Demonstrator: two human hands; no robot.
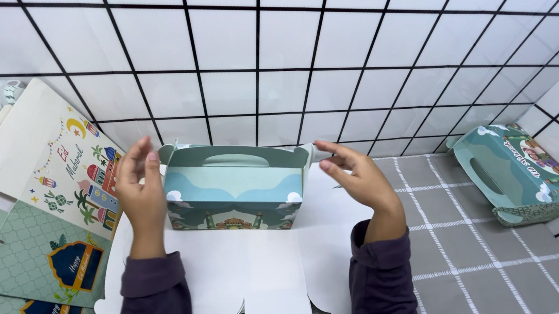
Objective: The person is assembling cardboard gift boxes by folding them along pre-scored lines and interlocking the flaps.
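A teal paper carry box [236, 194] with a handle cut-out stands upright on a flat white unfolded box blank [236, 270]. My left hand [141, 191] is raised beside the box's left end, fingers apart, close to it but holding nothing. On the other side, my right hand [362, 178] hovers just off the box's right end, fingers spread and empty. Both arms wear dark purple sleeves.
A finished teal box [520, 175] lies on its side at the right on a grey checked cloth [465, 241]. Flat printed box blanks [46, 220] are piled at the left. A white tiled wall with black lines [324, 50] closes the back and right.
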